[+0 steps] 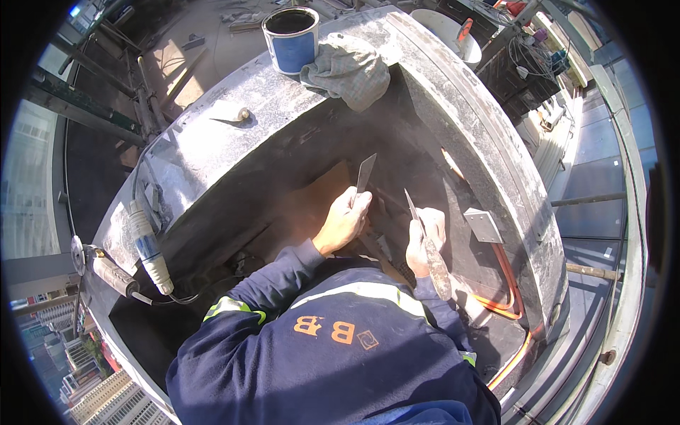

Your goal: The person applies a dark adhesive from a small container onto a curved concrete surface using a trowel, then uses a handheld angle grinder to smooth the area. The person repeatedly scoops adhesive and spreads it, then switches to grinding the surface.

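Grey stone ledge (273, 99), pale with dust, curves around a worker in a navy jacket (368, 354), whose bare hands come close together near the centre of the frame, each gripping a tool. The left hand (343, 221) is closed around a flat metal scraper (366, 172), its blade pointing upward; the right hand (427, 237), just right of centre, is wrapped around a slim metal spatula (438, 273), its narrow tip raised and its broader, stained end showing below the fist. With the two tools so near each other, a slip of either hand could bring the spatula's tip against the left knuckles. At top centre, a crumpled cloth (350, 69) hangs over the ledge's inner edge against a blue-and-white tin (294, 53); a tug on the cloth could tip the tin and spill its dark contents. At lower left, a grinder (112, 275) lies close to the outer edge, where a pulled cord might drag it off. An orange cable (508, 283), right of the worker, could snag a sleeve.
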`<act>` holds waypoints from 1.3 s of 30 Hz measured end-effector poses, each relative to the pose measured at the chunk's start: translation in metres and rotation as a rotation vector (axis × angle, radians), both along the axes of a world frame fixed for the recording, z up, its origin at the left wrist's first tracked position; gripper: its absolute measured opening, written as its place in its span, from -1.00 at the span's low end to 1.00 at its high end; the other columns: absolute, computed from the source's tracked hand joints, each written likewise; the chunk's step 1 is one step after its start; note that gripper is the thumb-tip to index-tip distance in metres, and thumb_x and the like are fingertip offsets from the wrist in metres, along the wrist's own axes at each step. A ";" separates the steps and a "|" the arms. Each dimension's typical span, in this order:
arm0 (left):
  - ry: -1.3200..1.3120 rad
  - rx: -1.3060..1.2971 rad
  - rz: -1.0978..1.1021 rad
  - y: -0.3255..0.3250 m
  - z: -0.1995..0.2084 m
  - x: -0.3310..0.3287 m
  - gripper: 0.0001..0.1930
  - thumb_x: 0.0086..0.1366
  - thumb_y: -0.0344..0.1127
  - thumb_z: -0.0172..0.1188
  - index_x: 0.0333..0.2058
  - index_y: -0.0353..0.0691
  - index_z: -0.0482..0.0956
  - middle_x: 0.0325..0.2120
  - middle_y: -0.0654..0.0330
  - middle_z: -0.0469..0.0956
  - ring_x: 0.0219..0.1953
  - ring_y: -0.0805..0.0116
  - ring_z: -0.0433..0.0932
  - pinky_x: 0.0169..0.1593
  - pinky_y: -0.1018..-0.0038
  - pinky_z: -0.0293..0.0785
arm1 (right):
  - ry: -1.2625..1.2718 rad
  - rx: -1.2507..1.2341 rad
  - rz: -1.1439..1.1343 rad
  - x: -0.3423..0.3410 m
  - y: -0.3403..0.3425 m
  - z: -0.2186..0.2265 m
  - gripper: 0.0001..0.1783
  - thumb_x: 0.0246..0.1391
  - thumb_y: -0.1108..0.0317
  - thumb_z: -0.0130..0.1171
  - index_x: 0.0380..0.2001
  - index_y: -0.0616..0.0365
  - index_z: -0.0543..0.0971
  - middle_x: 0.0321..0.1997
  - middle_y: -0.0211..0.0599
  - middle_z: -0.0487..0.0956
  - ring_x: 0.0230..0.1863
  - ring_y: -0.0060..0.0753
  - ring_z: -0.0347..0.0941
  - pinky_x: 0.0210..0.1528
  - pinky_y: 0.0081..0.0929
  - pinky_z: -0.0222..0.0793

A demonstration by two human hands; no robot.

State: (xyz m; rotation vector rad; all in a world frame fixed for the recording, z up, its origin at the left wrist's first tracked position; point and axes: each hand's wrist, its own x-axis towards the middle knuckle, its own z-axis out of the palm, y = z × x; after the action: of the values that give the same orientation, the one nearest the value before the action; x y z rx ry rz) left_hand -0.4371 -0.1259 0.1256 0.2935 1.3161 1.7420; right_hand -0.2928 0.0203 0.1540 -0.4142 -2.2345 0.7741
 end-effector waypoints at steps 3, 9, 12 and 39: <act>-0.123 0.096 0.044 -0.011 0.001 -0.006 -0.72 0.46 -0.07 0.04 -0.20 -0.19 0.49 -0.44 0.31 0.46 -0.57 0.57 0.40 -0.54 0.60 0.36 | 0.001 -0.010 0.163 -0.028 0.002 0.001 -0.50 -0.12 0.58 0.32 -0.01 0.09 0.59 -0.04 -0.19 0.45 0.02 -0.11 0.41 0.02 -0.28 0.39; -0.287 0.371 0.057 -0.014 0.025 -0.004 -0.35 0.19 -0.13 0.41 0.16 -0.20 0.32 -0.06 0.29 0.46 -0.03 0.50 0.44 0.08 0.45 0.42 | -0.171 0.363 0.519 -0.087 -0.012 0.033 -0.44 -0.06 0.43 0.22 0.11 0.02 0.54 0.13 -0.18 0.44 0.21 -0.01 0.34 0.27 -0.11 0.25; -0.286 0.407 -0.016 -0.021 0.042 -0.009 -0.30 0.08 -0.41 0.45 0.17 -0.20 0.30 -0.01 0.21 0.45 0.05 0.39 0.46 0.15 0.35 0.43 | -0.186 0.336 0.602 -0.086 -0.016 0.028 -0.41 -0.01 0.44 0.13 0.18 0.12 0.48 0.18 -0.10 0.43 0.24 0.03 0.34 0.32 -0.08 0.20; 0.136 0.073 -0.191 -0.004 0.066 0.021 -0.76 0.25 -0.43 0.32 -0.14 -0.39 0.57 -0.32 0.23 0.64 -0.34 0.57 0.55 -0.24 0.55 0.52 | -0.499 -0.570 0.366 -0.063 0.050 0.099 -0.83 0.14 0.38 0.22 -0.32 0.30 0.63 -0.41 -0.37 0.64 -0.35 -0.64 0.48 -0.21 -0.56 0.42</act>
State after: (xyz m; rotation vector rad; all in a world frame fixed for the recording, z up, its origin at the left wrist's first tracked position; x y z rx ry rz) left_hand -0.4161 -0.1299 0.1911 0.5689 1.2775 1.6335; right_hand -0.3560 0.0706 0.2527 -0.5121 -2.5555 1.6719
